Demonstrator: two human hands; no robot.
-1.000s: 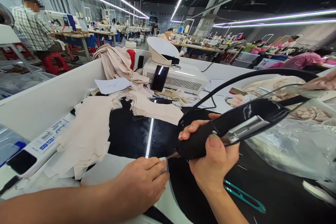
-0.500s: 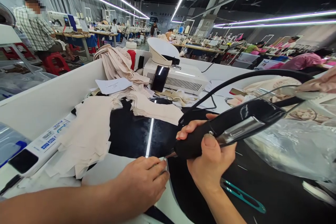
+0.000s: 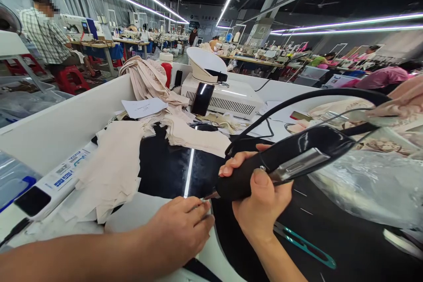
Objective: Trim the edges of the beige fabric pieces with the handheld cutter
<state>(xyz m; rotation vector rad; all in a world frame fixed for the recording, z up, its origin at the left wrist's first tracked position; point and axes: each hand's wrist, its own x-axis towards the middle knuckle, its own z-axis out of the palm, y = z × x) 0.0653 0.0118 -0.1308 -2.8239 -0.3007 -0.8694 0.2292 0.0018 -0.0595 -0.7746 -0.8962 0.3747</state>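
Note:
My right hand [image 3: 264, 198] is wrapped round a black corded handheld tool [image 3: 297, 152] with a silver lever along its side. The tool slants down to the left, and its narrow metal tip [image 3: 213, 195] meets the fingertips of my left hand [image 3: 185, 229]. The left fingers are pinched together at that tip; what they hold is hidden. Beneath them lies the edge of a white board [image 3: 139, 209] beside a black work surface [image 3: 238, 246]. A teal thread snipper [image 3: 307, 246] lies below my right wrist on the black surface.
Pale pink fabric pieces [image 3: 117, 150] lie piled at the left. Behind them stand a phone [image 3: 202, 99] and a white vented machine [image 3: 224, 97]. A clear plastic bag [image 3: 370, 185] covers the right side. A white wall [image 3: 66, 128] edges the bench. A person [image 3: 48, 31] sits at the far left.
The black tool and my right hand have shifted slightly left. My left hand stays pinched at the tip, almost unmoved.

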